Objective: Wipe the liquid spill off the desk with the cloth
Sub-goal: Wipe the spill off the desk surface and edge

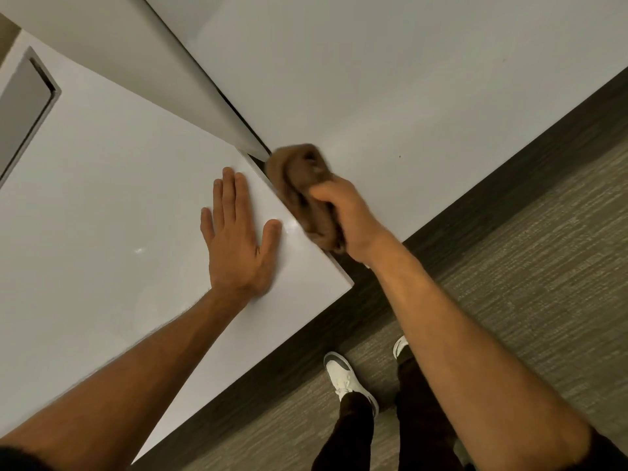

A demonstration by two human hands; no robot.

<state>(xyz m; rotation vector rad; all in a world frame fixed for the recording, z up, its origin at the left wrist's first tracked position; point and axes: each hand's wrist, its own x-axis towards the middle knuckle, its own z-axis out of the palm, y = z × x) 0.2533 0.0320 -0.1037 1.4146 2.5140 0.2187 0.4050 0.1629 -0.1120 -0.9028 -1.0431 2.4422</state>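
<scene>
A bunched brown cloth [299, 185] lies along the right edge of the white desk [102, 198], across the narrow gap to a neighbouring white desk [390, 96]. My right hand [346, 215] grips the cloth from its near side and presses it down; the cloth looks blurred. My left hand [238, 239] rests flat on the white desk, fingers spread, just left of the cloth and holding nothing. A faint wet sheen [292, 227] shows on the desk between my left thumb and the cloth.
A white upright divider panel [190, 79] runs back from the gap between the two desks. A grey recessed hatch [23, 103] sits at the desk's far left. Below the desk edge are grey carpet [526, 266] and my white shoes [343, 375].
</scene>
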